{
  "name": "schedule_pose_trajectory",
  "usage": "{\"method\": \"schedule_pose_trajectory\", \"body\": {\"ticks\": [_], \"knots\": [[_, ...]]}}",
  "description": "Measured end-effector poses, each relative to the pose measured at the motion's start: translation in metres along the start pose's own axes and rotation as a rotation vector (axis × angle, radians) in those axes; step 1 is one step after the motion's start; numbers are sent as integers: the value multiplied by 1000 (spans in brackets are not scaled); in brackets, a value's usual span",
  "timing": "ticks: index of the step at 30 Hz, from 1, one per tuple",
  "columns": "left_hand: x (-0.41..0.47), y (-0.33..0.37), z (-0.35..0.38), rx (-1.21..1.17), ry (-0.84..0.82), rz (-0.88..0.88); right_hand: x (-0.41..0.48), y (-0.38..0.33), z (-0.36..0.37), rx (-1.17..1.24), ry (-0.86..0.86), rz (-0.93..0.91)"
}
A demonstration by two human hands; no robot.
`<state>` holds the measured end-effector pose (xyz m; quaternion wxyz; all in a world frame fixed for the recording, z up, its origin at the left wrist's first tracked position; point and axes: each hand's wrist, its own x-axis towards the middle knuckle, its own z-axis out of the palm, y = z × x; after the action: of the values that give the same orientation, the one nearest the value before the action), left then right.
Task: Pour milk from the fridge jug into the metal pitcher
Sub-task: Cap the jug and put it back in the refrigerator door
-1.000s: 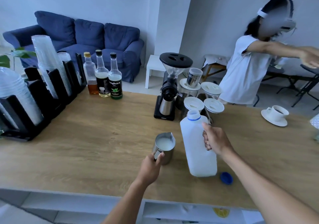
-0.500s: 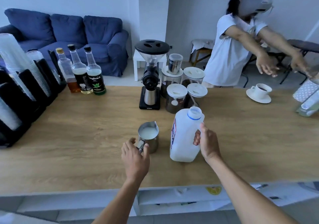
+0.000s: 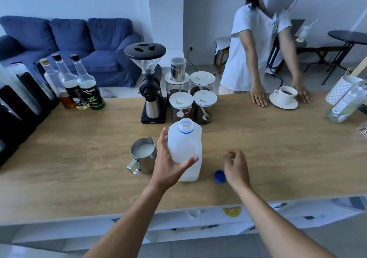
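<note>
The white plastic milk jug [image 3: 186, 144] stands upright and uncapped on the wooden counter [image 3: 278, 158], milk showing low inside it. Just left of it is the metal pitcher [image 3: 146, 165], holding milk, with its handle toward me. My left hand [image 3: 168, 164] is spread around the jug's left front corner, with the thumb across its front and the fingers up its left side. My right hand [image 3: 236, 168] is loosely curled with nothing in it. It hovers just right of the blue cap [image 3: 219, 176], which lies on the counter.
Behind the jug stand a coffee grinder [image 3: 152, 90] and several lidded jars [image 3: 181, 106]. Syrup bottles [image 3: 85, 90] and cup stacks [image 3: 19, 102] line the left. Across the counter a person's hands [image 3: 258, 96] rest beside a cup and saucer [image 3: 285, 97]. A glass jar [image 3: 345, 106] sits far right.
My right hand let go of the jug's handle and dropped to the right, beside the cap. My left hand left the pitcher's handle and moved onto the jug. The other person's hands came down onto the counter.
</note>
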<state>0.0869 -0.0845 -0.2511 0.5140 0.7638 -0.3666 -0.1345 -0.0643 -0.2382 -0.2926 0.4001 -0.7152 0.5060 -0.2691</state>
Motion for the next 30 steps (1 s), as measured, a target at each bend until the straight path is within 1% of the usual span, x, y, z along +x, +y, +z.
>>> {"method": "schedule_pose_trajectory", "body": {"ticks": [2, 4, 7, 9, 13, 15, 16, 18, 19, 20, 21, 23, 24, 26, 30], "knots": [[4, 6, 11, -22, 52, -38, 3, 32, -13, -184, -175, 45], [5, 6, 19, 0, 101, -69, 0, 49, -16, -281, -331, 38], [3, -1, 29, 0, 153, -110, -3, 54, -9, -375, -449, -31], [0, -6, 33, -13, 167, -135, -3, 55, -4, -447, -466, -74], [-1, -9, 36, -5, 176, -168, 1, 63, 2, -605, -420, -179], [-1, -8, 36, -19, 160, -192, 4, 64, 2, -615, -411, -193], [-1, -7, 36, -21, 155, -205, 7, 62, 1, -574, -410, -173], [-2, -6, 35, -30, 148, -224, 14, 49, -7, -377, -398, -87], [-1, -5, 35, -37, 144, -233, 20, 39, -12, -277, -376, -76], [-1, -5, 35, -43, 140, -242, 25, 26, -19, -206, -342, -108], [-2, -4, 35, -48, 136, -249, 30, 9, -27, -169, -298, -180], [-4, 0, 35, -51, 122, -262, 37, -28, -44, -123, -203, -388], [-6, 2, 35, -56, 114, -269, 39, -47, -51, -113, -186, -484], [-8, 4, 36, -66, 97, -281, 40, -81, -63, -137, -239, -625], [-16, 5, 38, -63, 65, -280, 30, -123, -71, -288, -396, -767]]}}
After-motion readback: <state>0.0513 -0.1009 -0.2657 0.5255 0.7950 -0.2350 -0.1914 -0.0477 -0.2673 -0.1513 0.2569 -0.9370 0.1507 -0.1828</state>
